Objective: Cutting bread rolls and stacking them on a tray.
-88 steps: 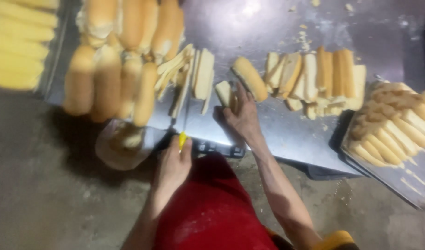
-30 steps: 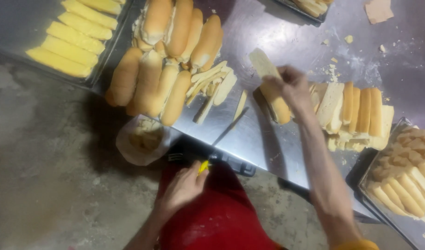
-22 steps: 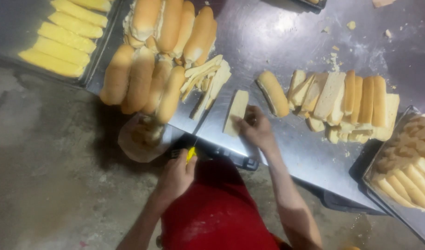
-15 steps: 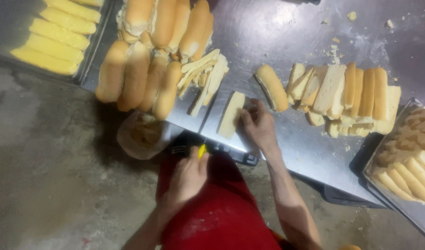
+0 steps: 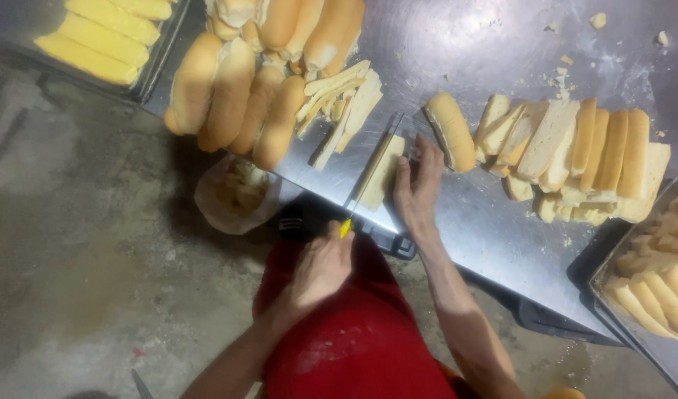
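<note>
While the left hand [image 5: 320,270] closed round a yellow-handled knife [image 5: 368,185], its blade lay along a bread slice [image 5: 383,174] at the metal table's [image 5: 494,236] edge, pinned under the right hand's [image 5: 418,188] flat fingers. Whole rolls [image 5: 250,96] and cut slices [image 5: 575,159] flanked it.

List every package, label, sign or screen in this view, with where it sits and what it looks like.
No labels, signs or screens show.
Clear plastic bag: hangs below the table edge, left of the left hand; rounded, see-through, pale scraps inside.
Metal tray: top left, dark rim, yellow bars in rows.
Metal tray: far right, holds cut bread pieces in rows.
</note>
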